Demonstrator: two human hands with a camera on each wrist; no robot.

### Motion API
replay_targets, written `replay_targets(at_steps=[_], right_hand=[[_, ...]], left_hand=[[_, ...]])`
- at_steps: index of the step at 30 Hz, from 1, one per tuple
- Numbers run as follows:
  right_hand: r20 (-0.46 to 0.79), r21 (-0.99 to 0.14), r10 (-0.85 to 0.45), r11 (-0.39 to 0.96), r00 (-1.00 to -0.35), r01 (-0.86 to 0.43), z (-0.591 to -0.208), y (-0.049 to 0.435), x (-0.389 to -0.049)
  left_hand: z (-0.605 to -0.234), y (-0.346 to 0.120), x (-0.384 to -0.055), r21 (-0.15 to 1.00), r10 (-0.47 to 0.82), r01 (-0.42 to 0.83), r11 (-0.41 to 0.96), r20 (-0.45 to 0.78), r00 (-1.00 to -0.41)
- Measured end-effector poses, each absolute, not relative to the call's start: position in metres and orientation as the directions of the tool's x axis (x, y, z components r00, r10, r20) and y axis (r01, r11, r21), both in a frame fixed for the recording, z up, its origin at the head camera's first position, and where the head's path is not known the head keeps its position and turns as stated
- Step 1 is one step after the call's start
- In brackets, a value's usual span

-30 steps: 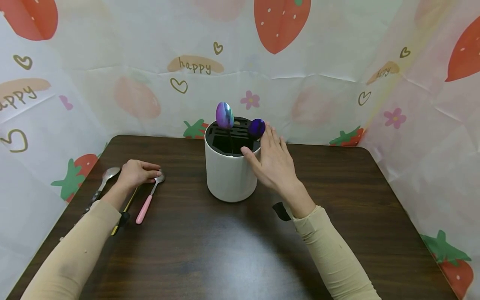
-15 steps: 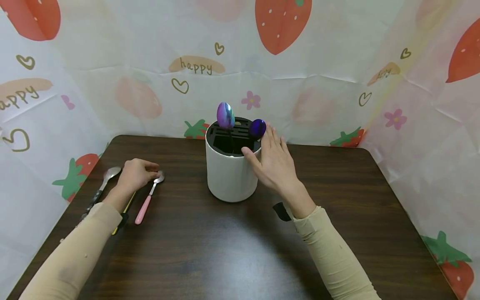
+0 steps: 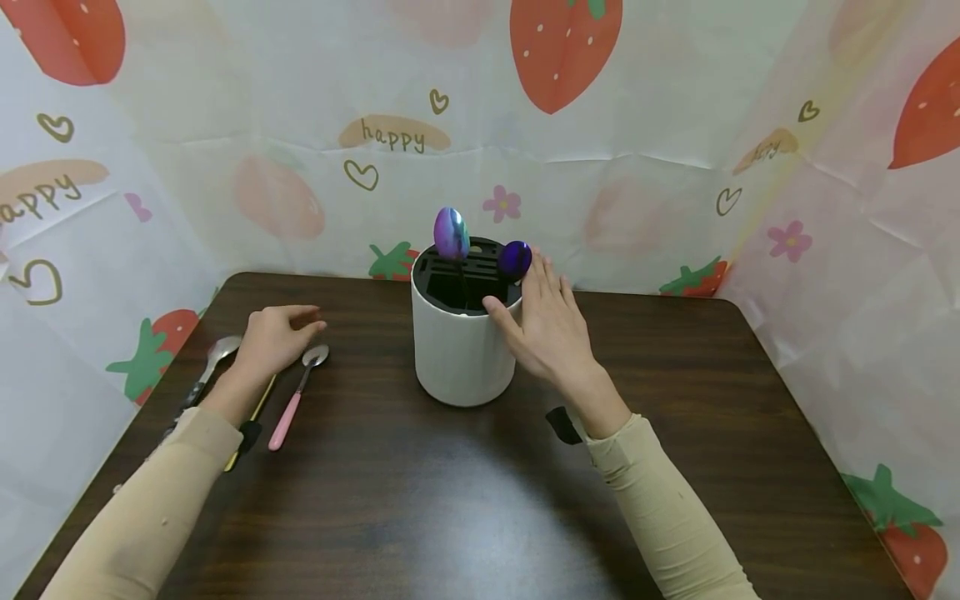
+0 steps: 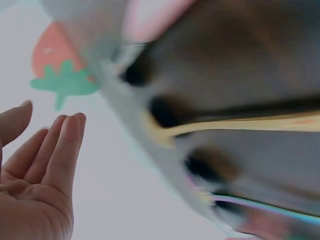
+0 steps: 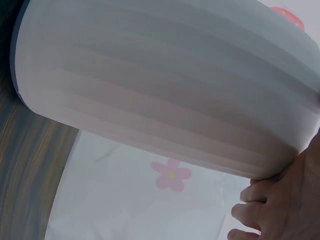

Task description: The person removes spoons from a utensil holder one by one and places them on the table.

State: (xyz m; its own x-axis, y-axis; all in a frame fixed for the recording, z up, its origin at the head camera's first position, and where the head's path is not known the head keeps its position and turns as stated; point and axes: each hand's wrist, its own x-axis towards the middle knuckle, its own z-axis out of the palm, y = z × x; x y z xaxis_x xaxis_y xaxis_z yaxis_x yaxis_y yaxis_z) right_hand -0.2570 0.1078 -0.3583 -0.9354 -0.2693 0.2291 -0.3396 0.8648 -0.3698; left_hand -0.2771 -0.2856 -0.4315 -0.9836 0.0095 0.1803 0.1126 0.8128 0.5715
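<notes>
My left hand (image 3: pixel 272 337) hovers at the table's left, just beyond the bowl of a pink-handled spoon (image 3: pixel 285 419). Nothing is held between its thumb and fingers, which stand apart in the left wrist view. With straight fingers, my right hand (image 3: pixel 551 325) rests against the right side of a white round utensil holder (image 3: pixel 463 358). Two spoons stand bowl-up in the holder's black slotted top: a purple-blue iridescent spoon (image 3: pixel 452 233) and a dark blue spoon (image 3: pixel 514 260). The right wrist view shows the holder's wall large, with fingers at its rim.
Left of the pink-handled spoon lie a gold-coloured utensil (image 3: pixel 262 398), partly hidden by my arm, and a silver spoon (image 3: pixel 222 346) with a dark handle. An iridescent handle (image 4: pixel 260 206) shows in the left wrist view. Printed cloth (image 3: pixel 405 200) rises behind the dark table (image 3: pixel 645 350).
My left hand has risen slightly away from the pink-handled spoon, whose bowl now shows fully. Earlier its fingertips were at that bowl. The right hand and the holder stay put.
</notes>
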Motion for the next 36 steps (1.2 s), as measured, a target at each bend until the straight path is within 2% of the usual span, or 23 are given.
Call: replay_targets(at_steps=[9,15,20,28,36], right_hand=[[0.229,-0.377,-0.266,0.863,-0.936,-0.338,-0.358,0.108,-0.257],[0.243,-0.371,-0.266,0.863,-0.933,-0.343,-0.357,0.108,-0.258],[0.233,-0.373,-0.268,0.863,-0.935,-0.340,-0.357,0.108,-0.258],[0.233,-0.366,-0.264,0.868,-0.936,-0.336,-0.356,0.109,-0.258],[0.234,-0.375,-0.268,0.862,-0.935,-0.341,-0.358,0.108,-0.259]], left_hand=[[-0.384,-0.250,-0.271,0.726,-0.010,0.239,0.645,0.321,-0.947],[-0.356,-0.215,-0.270,0.852,-0.036,0.330,0.407,0.375,-0.926],[-0.337,-0.188,-0.270,0.884,-0.015,0.398,0.246,0.414,-0.910],[-0.320,-0.153,-0.279,0.888,0.019,0.442,0.128,0.444,-0.896],[-0.318,-0.131,-0.289,0.898,0.022,0.423,0.117,0.424,-0.905]])
